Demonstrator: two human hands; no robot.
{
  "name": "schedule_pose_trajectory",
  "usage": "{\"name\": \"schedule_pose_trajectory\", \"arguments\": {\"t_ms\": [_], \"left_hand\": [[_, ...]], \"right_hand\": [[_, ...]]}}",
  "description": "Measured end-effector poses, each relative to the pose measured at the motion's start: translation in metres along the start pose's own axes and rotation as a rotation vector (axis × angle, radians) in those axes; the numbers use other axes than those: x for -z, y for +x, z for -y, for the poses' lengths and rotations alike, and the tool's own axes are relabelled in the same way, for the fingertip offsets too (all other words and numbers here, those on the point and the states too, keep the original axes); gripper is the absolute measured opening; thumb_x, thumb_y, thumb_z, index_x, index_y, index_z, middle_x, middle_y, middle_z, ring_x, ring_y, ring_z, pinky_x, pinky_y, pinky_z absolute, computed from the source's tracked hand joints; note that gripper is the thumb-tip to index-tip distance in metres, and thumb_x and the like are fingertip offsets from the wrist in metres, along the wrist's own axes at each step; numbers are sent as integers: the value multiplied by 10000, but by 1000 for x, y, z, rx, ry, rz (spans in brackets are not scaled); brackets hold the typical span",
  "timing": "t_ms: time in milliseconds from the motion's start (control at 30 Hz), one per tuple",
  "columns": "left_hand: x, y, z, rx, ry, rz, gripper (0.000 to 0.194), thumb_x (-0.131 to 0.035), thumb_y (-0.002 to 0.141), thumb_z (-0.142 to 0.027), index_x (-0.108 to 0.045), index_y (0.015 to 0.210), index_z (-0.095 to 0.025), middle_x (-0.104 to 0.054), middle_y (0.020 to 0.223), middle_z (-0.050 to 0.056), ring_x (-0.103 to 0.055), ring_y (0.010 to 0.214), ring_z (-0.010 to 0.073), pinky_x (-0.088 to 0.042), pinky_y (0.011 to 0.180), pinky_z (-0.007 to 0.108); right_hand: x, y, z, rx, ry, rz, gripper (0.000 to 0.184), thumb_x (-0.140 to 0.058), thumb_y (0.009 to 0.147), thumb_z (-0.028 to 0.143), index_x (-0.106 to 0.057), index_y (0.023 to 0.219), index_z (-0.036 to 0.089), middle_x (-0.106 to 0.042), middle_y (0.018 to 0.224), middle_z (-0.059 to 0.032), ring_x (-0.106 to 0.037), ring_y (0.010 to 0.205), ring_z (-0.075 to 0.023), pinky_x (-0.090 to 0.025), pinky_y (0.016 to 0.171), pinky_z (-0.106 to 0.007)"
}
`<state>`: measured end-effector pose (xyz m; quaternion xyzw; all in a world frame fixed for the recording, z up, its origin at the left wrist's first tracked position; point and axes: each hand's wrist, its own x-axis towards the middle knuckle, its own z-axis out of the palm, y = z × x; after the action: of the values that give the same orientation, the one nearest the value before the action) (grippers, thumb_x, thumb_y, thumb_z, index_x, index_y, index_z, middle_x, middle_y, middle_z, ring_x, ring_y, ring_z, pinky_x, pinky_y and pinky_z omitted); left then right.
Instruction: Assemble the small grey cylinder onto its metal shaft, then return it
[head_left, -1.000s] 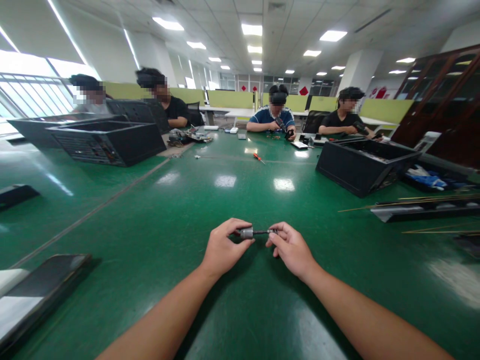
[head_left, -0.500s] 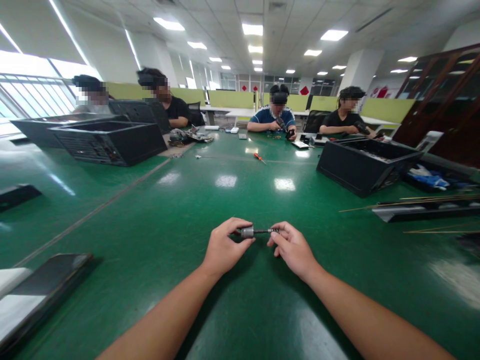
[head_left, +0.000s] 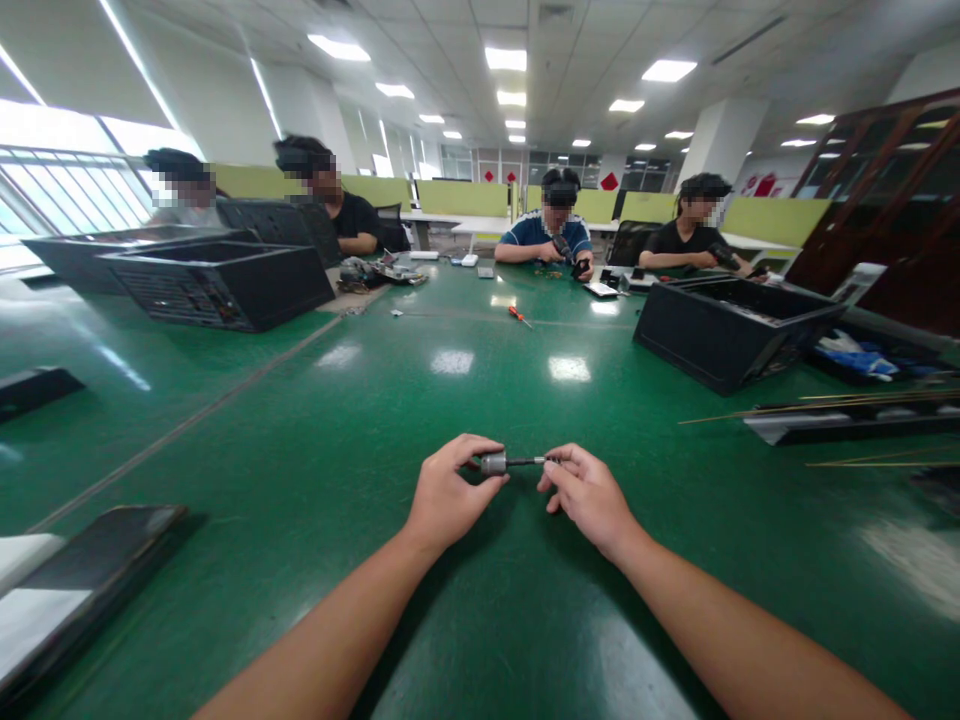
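Observation:
My left hand pinches a small grey metal cylinder between thumb and fingers. A thin dark shaft runs from the cylinder to the right, roughly level, and turns silvery towards its far end. That end is pinched by the thumb and forefinger of my right hand, its other fingers curled below. The fingertips partly cover a small part there, too small to make out. Both hands hold the piece just above the green table.
Black computer cases stand at the left and right. An orange screwdriver lies ahead. Thin brass-coloured rods rest by a dark metal strip on the right. A dark flat panel lies near left. Several people sit across the table.
My right hand has shifted very slightly to the right along the shaft, so a little more of its silvery end shows. My left hand and the cylinder stay in place.

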<state>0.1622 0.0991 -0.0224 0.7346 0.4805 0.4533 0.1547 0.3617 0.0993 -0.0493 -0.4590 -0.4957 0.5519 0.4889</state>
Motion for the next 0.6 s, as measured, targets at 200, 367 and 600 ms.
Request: {"name": "schedule_pose_trajectory", "arguments": {"t_ms": [200, 367, 600], "left_hand": [[0, 1, 2, 106, 42, 7, 291, -751, 711, -324, -673, 970, -217, -708, 940, 27, -641, 866, 198, -500, 807, 327], [-6, 4, 13, 242, -88, -21, 368, -620, 821, -420, -599, 1118, -203, -703, 979, 40, -653, 879, 195, -493, 850, 333], [3, 11, 23, 374, -336, -82, 448, -660, 765, -437, -566, 1101, -156, -705, 1045, 99, -680, 972, 220, -514, 906, 344]], "right_hand": [[9, 5, 8, -67, 219, -109, 432, -579, 825, 558, -544, 674, 154, -615, 515, -21, -423, 322, -64, -331, 374, -204], [10, 8, 6, -71, 240, -107, 487, -545, 836, 584, -532, 602, 156, -598, 481, -37, -444, 326, -81, -269, 343, -203], [3, 6, 10, -24, 216, -63, 431, -589, 791, 576, -526, 671, 168, -597, 478, 7, -360, 298, -53, -353, 381, -204]]}}
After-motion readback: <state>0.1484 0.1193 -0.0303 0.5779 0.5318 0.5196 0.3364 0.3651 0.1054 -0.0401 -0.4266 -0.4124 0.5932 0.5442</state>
